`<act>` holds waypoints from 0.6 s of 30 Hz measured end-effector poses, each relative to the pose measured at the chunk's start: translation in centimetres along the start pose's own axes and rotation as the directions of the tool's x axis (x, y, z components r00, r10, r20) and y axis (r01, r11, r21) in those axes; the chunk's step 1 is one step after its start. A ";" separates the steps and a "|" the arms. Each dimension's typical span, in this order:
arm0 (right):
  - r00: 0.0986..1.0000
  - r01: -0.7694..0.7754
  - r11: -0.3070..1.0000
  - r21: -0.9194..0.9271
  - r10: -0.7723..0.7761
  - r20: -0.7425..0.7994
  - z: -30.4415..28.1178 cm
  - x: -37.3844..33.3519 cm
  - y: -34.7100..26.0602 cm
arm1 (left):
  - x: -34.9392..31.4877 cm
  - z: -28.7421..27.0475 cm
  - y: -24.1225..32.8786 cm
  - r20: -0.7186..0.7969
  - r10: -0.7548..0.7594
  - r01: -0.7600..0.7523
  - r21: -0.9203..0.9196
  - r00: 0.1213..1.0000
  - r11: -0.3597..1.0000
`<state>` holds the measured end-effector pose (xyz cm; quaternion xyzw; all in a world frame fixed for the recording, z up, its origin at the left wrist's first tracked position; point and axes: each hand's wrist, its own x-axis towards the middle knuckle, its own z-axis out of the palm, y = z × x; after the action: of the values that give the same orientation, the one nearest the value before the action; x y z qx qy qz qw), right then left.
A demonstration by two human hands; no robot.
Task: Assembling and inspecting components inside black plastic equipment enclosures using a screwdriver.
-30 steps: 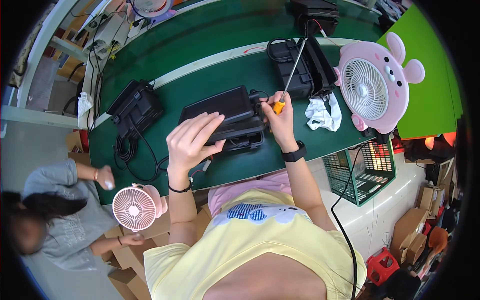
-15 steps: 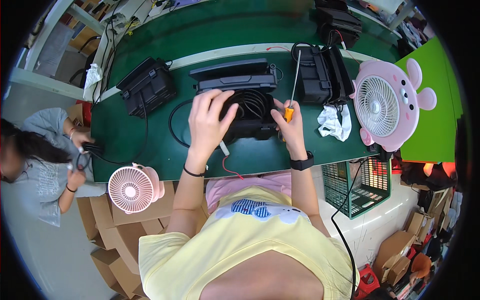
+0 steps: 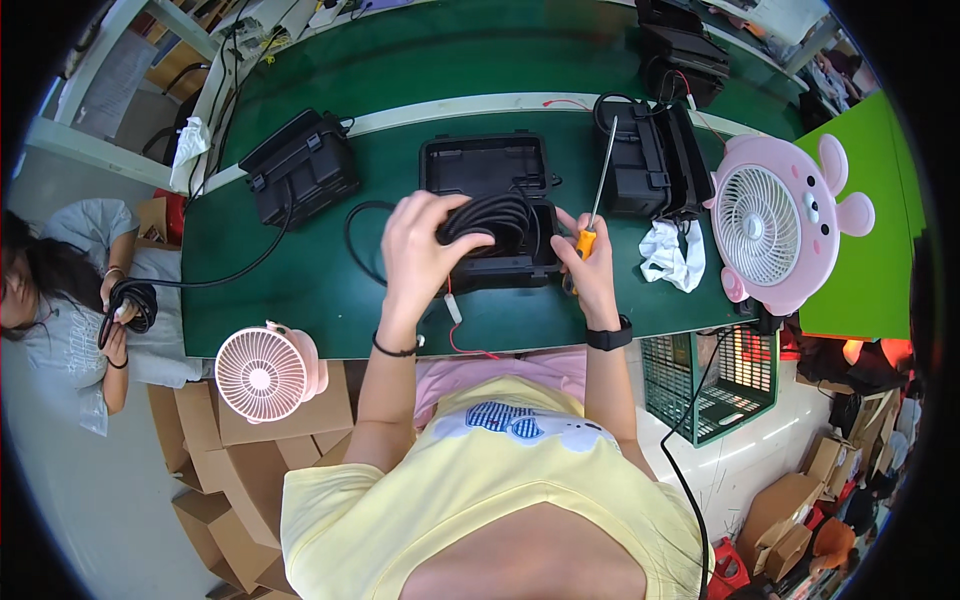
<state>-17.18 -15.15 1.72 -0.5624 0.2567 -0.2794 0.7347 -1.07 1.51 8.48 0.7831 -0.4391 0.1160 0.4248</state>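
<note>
A person in a yellow shirt is working at a long green-topped counter (image 3: pixel 300 290), pressing a bundle of coiled black cable (image 3: pixel 497 215) into an open black plastic case (image 3: pixel 487 168) that is lying flat in front of them. The left hand (image 3: pixel 425 243) is closing around the near side of the coil, fingers curled over it, and is holding it down in the lower half of the case. The right hand (image 3: pixel 588 268) is wrapping its grip around the orange handle of a long-shafted screwdriver (image 3: pixel 597 200), whose steel shaft is pointing up and away toward the back of the counter; the heel of that hand is resting at the case's right edge.

By the look of it, the packing is roughly midway: the coil is sitting mostly inside the case, yet a loop of black cable is trailing out to the left across the counter and thin red wires (image 3: pixel 462 340) are hanging over the near edge. The lid is standing open and nothing is showing as fastened, so tucking in the loose ends, closing and screwing appear to be left.

A second closed black case (image 3: pixel 300 165) is lying to the left, another opened black unit (image 3: pixel 650 160) to the right beside a crumpled white cloth (image 3: pixel 672 255). A pink animal-shaped desk fan (image 3: pixel 775 225) is standing at the far right, and a small pink round fan (image 3: pixel 265 372) is sitting at the counter's near edge. At far left a seated co-worker is winding a black cable coil (image 3: pixel 130 303) in both hands.
</note>
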 end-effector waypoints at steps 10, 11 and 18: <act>0.997 0.045 0.996 0.071 -0.049 0.057 -1.1 -0.8 1.7 | -4.0 -5.7 -3.9 -0.379 -0.058 0.265 0.523 0.924 0.810; 0.998 0.043 0.996 0.078 -0.047 0.051 -0.9 -0.7 1.5 | -4.9 -5.3 -4.2 -0.343 -0.083 0.216 0.370 0.936 0.904; 0.999 0.004 0.995 0.095 -0.009 0.052 -0.5 -0.3 1.1 | -11.6 -1.8 -2.2 0.228 0.338 -0.391 0.249 0.913 0.886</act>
<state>-17.64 -15.04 0.60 -0.5346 0.2220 -0.2789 0.7662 -5.82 10.29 1.85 0.7470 -0.5932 0.1864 0.2351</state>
